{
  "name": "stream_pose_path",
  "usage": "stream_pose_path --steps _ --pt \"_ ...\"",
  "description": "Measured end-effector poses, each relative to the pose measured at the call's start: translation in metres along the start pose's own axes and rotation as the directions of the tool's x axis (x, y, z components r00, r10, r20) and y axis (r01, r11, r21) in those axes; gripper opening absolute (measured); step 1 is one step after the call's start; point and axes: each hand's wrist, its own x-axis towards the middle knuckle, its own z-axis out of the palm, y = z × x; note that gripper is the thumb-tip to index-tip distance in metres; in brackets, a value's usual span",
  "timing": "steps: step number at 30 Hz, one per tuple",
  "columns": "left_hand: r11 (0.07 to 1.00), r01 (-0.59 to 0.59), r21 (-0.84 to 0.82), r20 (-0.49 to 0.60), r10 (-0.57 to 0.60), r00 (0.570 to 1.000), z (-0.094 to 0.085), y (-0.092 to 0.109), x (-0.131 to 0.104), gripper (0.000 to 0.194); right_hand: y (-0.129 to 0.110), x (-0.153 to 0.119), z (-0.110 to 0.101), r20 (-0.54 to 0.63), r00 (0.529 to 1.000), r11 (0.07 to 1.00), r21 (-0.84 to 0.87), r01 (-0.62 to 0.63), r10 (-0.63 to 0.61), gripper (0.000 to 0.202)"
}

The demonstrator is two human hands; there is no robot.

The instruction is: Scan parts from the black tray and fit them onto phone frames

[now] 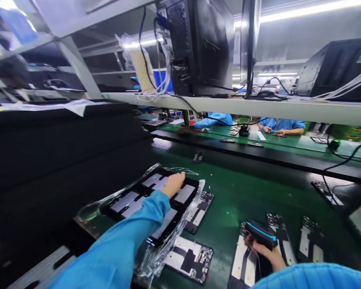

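Note:
A black tray holding several flat grey-and-black parts lies in clear plastic wrap on the green bench. My left hand is over the tray's far side, its fingers bent down and mostly hidden, so what they hold, if anything, cannot be made out. At the lower right my right hand is wrapped round a black handheld scanner with a blue light strip. Beneath and beside the scanner are phone-like assemblies. Two more assemblies lie just right of the tray.
A black partition stands at the left. Above the bench runs a white shelf bearing a black computer case and hanging cables. Another assembly lies at the right. People in blue sleeves sit at a far bench.

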Motion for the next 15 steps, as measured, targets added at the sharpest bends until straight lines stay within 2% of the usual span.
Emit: stream_pose_path --steps 2,3,6,9,11,13,15 --pt "0.997 -0.053 -0.049 -0.017 0.052 0.998 0.0 0.027 -0.006 0.031 -0.01 -0.012 0.0 0.05 0.999 0.999 -0.032 -0.013 0.015 0.034" --pt "0.992 -0.091 -0.084 -0.01 0.091 0.996 0.008 0.044 -0.013 0.031 -0.015 -0.018 0.0 0.086 0.996 0.998 -0.062 -0.019 0.024 0.036" --pt "0.954 -0.204 -0.22 0.063 0.222 0.973 0.052 0.101 -0.052 0.03 -0.025 -0.027 -0.001 0.177 0.983 0.993 -0.114 -0.021 0.041 0.039" --pt "0.916 -0.228 -0.331 0.1 0.274 0.957 0.095 0.146 -0.09 0.032 -0.027 -0.028 0.0 0.235 0.972 0.996 -0.09 -0.006 0.027 0.035" --pt "0.896 -0.217 -0.387 0.099 0.274 0.957 0.104 0.162 -0.103 0.035 -0.026 -0.027 0.002 0.249 0.969 0.997 -0.079 0.01 0.01 0.031" --pt "0.872 -0.218 -0.438 0.094 0.286 0.954 0.099 0.167 -0.106 0.038 -0.024 -0.029 0.005 0.226 0.974 0.998 -0.063 0.021 -0.006 0.027" --pt "0.854 -0.218 -0.473 0.092 0.293 0.952 0.091 0.162 -0.106 0.041 -0.021 -0.031 0.009 0.189 0.982 0.999 -0.039 0.025 -0.017 0.028"
